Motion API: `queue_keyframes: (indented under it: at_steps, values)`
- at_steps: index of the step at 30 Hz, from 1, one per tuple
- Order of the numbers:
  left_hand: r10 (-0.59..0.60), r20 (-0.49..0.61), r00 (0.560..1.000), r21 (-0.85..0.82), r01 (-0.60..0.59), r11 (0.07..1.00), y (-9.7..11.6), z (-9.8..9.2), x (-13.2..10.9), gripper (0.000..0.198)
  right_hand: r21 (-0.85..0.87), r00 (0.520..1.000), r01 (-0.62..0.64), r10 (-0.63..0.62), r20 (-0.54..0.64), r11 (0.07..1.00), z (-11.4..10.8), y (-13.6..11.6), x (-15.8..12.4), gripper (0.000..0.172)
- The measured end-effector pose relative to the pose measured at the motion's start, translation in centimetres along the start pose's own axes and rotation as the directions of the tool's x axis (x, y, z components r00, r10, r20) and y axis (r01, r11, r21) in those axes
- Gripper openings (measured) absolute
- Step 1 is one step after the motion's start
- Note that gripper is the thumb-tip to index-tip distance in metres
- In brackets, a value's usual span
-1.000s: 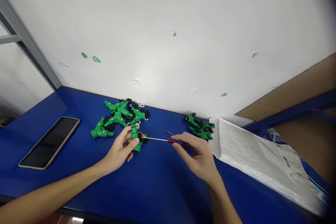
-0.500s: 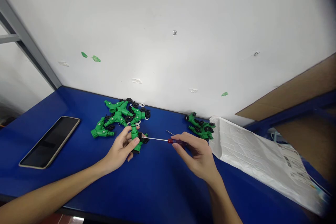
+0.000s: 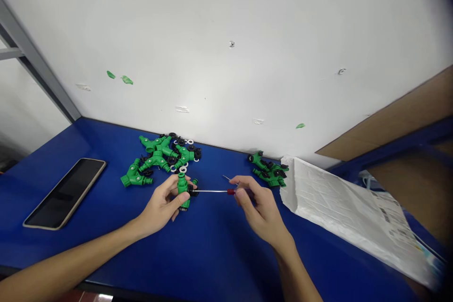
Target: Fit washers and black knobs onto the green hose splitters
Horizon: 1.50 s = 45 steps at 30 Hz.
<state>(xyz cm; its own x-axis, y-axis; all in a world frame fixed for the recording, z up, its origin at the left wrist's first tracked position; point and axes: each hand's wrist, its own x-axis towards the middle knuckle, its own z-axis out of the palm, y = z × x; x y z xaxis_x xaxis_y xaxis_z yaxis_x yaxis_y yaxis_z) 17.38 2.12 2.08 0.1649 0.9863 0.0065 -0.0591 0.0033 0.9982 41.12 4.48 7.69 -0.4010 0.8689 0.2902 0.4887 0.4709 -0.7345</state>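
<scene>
My left hand (image 3: 163,204) is closed around a green Y-shaped fitting (image 3: 182,188) with black parts on its right side. In my right hand (image 3: 260,205) is a screwdriver (image 3: 230,192) with a red handle, lying nearly level. Its metal tip meets the black part of the held fitting. A second thin metal shaft (image 3: 225,177) points out to the left from behind the right hand's fingers; the rest of it is hidden.
Several green fittings (image 3: 133,174) with black caps and white rings (image 3: 183,169) lie behind my left hand. More green-black fittings (image 3: 271,174) sit beside a white plastic bag (image 3: 329,198). A phone (image 3: 65,193) rests at the left. A white wall (image 3: 212,66) stands behind.
The held fitting has turned a little and now stands more upright. The screwdriver has levelled out, and my right hand has shifted slightly left.
</scene>
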Motion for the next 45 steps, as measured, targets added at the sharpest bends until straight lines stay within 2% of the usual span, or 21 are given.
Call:
queue_keyframes:
  at_steps: [4,9,13,16,19,24,27,30,34,37,40,43,45]
  values:
    - [-0.014,-0.022,1.0,-0.02,0.013,1.0,0.0,0.0,0.0,0.041,0.047,0.999,-0.041,0.039,0.034,0.998,0.2,-0.1,0.0,0.012]
    - [0.007,-0.044,0.999,0.0,-0.007,1.0,0.1,-0.3,0.1,0.041,-0.062,0.999,-0.039,0.041,0.022,0.997,0.7,0.1,0.0,0.022]
    - [-0.014,-0.048,0.999,-0.002,0.014,1.0,0.2,-0.4,0.1,0.041,0.002,0.999,-0.045,0.045,0.023,0.999,0.9,0.1,-0.2,0.015]
    - [-0.017,-0.035,0.999,0.0,0.017,1.0,0.2,-0.3,0.1,0.041,0.072,0.998,-0.036,0.039,-0.04,0.997,1.2,0.4,-0.2,0.013]
    - [-0.008,-0.038,0.999,0.023,0.009,1.0,0.1,-0.3,0.1,0.04,0.023,0.995,-0.043,0.045,-0.094,0.999,1.5,0.7,-0.3,0.018]
    - [0.007,-0.076,0.997,0.044,-0.004,0.999,-0.1,-0.5,0.3,0.035,0.024,0.999,-0.043,0.043,-0.021,0.999,1.8,0.6,-0.7,0.023]
    - [0.011,-0.061,0.998,0.054,-0.008,0.999,0.0,-0.5,0.2,0.036,0.042,0.998,-0.027,0.029,-0.055,0.999,1.9,0.7,-0.6,0.015]
    - [0.007,-0.043,0.999,0.067,-0.004,0.998,0.0,-0.5,0.0,0.037,0.018,0.994,-0.067,0.068,-0.082,0.998,1.9,0.7,-0.6,0.023]
    - [0.012,-0.052,0.999,0.078,-0.008,0.997,-0.2,-0.5,-0.2,0.033,0.054,0.996,-0.079,0.081,-0.025,0.995,1.7,0.5,-0.8,0.025]
    - [0.01,-0.052,0.999,0.085,-0.006,0.996,-0.4,-0.4,-0.1,0.032,0.097,0.997,-0.045,0.052,-0.064,0.994,1.8,0.8,-0.8,0.014]
    - [0.013,-0.032,0.999,0.092,-0.01,0.996,-0.4,-0.3,0.0,0.033,0.058,0.993,-0.042,0.048,-0.105,0.997,1.8,1.0,-0.8,0.02]
    - [0.007,-0.034,0.999,0.093,-0.004,0.996,-0.4,-0.4,0.1,0.035,-0.001,0.996,-0.071,0.07,-0.053,0.998,1.7,1.0,-0.9,0.019]
    - [-0.005,-0.048,0.999,0.087,0.009,0.996,-0.3,-0.4,0.1,0.035,0.021,0.996,-0.085,0.085,-0.01,0.996,1.7,1.0,-1.0,0.02]
